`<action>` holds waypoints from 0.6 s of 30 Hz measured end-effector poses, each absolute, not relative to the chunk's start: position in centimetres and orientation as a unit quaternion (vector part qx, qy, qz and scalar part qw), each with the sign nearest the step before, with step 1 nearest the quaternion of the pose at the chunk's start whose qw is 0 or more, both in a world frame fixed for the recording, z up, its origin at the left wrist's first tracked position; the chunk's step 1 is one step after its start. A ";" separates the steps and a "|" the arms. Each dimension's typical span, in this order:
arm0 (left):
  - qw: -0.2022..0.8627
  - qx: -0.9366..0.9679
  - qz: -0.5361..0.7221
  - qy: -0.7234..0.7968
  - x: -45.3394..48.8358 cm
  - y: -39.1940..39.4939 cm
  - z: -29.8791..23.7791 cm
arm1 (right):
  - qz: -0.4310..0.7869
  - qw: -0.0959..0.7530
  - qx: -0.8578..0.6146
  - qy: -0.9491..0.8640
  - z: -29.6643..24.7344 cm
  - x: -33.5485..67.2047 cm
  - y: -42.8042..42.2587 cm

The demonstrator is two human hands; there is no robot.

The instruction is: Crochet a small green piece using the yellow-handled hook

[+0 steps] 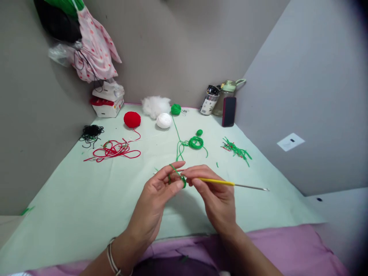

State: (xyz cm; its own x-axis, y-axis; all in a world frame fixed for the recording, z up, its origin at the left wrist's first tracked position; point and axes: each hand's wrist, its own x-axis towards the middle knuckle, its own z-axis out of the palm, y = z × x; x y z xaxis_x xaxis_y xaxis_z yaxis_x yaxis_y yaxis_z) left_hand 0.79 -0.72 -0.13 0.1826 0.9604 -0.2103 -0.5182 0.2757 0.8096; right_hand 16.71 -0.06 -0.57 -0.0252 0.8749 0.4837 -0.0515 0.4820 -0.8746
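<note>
My left hand pinches a small piece of green crochet between thumb and fingers. Green yarn loops over its raised index finger and runs back across the table. In my right hand is a crochet hook with a yellow handle, held like a pencil. One metal end of the hook points right; its other tip is at the green piece, mostly hidden by my fingers. Behind my hands, a red stick-like tool lies on the table, partly covered.
Behind my hands lie a green yarn coil, a green ball, a white ball, white stuffing and a red ball. Loose red yarn is left, green scraps right. A phone leans against a bottle.
</note>
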 end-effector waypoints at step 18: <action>0.780 0.204 0.491 0.330 0.5 -0.3 -0.1 | 0.169 0.596 -0.362 -0.696 -0.9 17.0 -0.7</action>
